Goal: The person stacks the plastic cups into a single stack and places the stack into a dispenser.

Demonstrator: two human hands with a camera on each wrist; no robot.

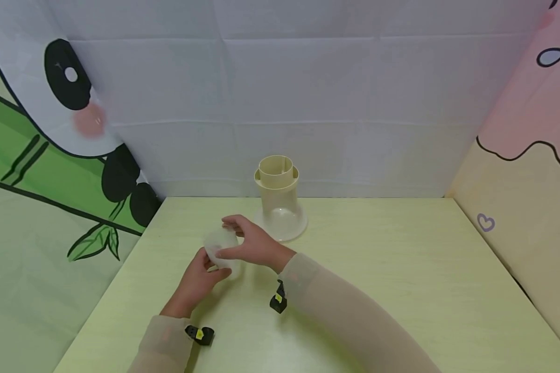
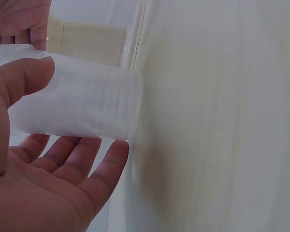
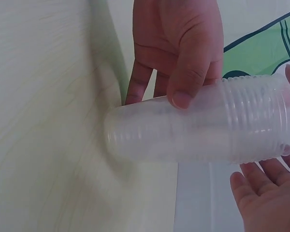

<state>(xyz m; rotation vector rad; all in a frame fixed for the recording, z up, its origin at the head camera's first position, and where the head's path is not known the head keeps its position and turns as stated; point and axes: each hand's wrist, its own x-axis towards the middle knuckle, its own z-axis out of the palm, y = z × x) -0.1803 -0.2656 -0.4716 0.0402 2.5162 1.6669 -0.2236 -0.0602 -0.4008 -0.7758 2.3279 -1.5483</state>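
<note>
A stack of clear plastic cups (image 1: pixel 221 242) is held just above the table, left of its middle, and stands roughly upright. My left hand (image 1: pixel 198 280) grips its lower body, the thumb on one side and the fingers around the other. The ribbed rims of the cup stack (image 3: pixel 256 121) are at the upper end, where my right hand (image 1: pixel 254 242) holds it between thumb and fingers. In the left wrist view the thumb of my left hand (image 2: pixel 38 193) lies along the cups, which hide part of the fingers.
Behind the right hand stands a cream-coloured cylinder (image 1: pixel 279 197) with a narrower open tube at its top, on a clear round base (image 1: pixel 289 230). The pale wooden table (image 1: pixel 401 269) meets a white cloth backdrop (image 1: pixel 298 93). Printed cloths hang on both sides.
</note>
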